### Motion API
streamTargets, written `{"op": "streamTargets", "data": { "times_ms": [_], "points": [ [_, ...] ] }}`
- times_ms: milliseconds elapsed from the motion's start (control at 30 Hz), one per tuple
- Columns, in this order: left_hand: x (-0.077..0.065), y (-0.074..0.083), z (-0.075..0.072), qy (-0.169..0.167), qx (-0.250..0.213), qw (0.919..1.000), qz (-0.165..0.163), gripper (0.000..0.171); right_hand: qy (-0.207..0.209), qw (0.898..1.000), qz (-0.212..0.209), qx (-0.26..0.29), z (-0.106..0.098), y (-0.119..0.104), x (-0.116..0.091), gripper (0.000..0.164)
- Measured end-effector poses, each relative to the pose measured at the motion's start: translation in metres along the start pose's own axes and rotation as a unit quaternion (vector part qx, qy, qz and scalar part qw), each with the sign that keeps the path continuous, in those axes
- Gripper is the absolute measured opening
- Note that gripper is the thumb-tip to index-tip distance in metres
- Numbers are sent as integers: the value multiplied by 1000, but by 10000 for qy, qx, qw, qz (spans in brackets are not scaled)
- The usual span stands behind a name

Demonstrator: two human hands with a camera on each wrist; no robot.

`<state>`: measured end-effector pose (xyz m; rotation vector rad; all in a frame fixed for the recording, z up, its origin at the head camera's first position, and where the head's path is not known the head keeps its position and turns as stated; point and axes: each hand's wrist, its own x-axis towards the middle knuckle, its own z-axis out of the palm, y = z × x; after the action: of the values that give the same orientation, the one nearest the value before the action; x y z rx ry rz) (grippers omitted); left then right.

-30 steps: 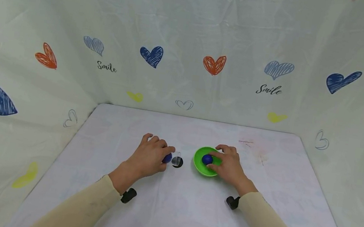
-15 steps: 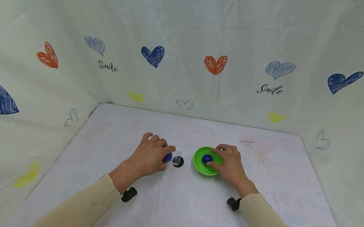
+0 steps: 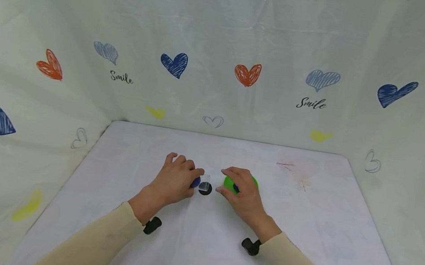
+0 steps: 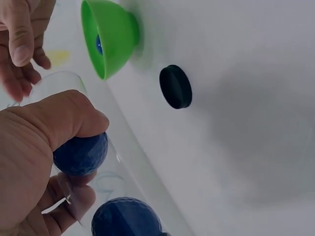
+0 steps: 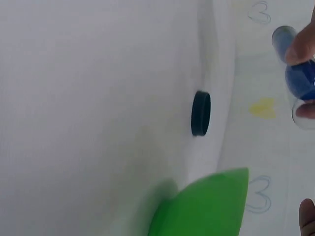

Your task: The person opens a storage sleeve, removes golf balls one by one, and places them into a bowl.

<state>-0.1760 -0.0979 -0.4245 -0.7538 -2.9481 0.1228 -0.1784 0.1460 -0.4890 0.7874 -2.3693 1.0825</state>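
My left hand [image 3: 173, 183] grips a clear tube [image 3: 206, 179] above the table. Inside the tube are blue dimpled balls that look like golf balls: one ball [image 4: 81, 153] lies beside the thumb and another ball [image 4: 125, 219] farther down. The tube's near rim faces my right hand [image 3: 243, 195]. That hand hovers over a green bowl [image 4: 115, 37], thumb and fingers spread apart with nothing seen between them. A blue ball [image 4: 99, 45] lies in the bowl, mostly hidden by the hand in the head view.
A round black cap [image 4: 175, 87] lies on the white table [image 3: 179, 254] below the tube's end, left of the bowl. Behind the table hangs a pale sheet [image 3: 211, 23] printed with hearts.
My right hand has moved left from beside the ball in the bowl toward the tube, leaving the ball in the bowl. My left hand has kept its hold and place.
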Motion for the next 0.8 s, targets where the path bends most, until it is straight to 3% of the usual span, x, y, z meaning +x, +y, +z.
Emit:
{"op": "streamTargets", "data": {
  "times_ms": [233, 500, 633, 800],
  "points": [
    [0, 2, -3, 78, 22, 10000, 31, 52, 197, 9961, 348, 786, 26, -16, -3, 45],
    [1, 2, -9, 145, 146, 9998, 82, 52, 103, 9771, 942, 1906, 35, -21, -5, 42],
    [1, 2, -11, 180, 199, 9996, 98, 51, 3, 9700, 1102, 2169, 37, -21, -5, 43],
    [1, 2, -14, 238, 205, 9994, 125, 49, 11, 9689, 1168, 2182, 39, -20, -5, 46]
  ]
}}
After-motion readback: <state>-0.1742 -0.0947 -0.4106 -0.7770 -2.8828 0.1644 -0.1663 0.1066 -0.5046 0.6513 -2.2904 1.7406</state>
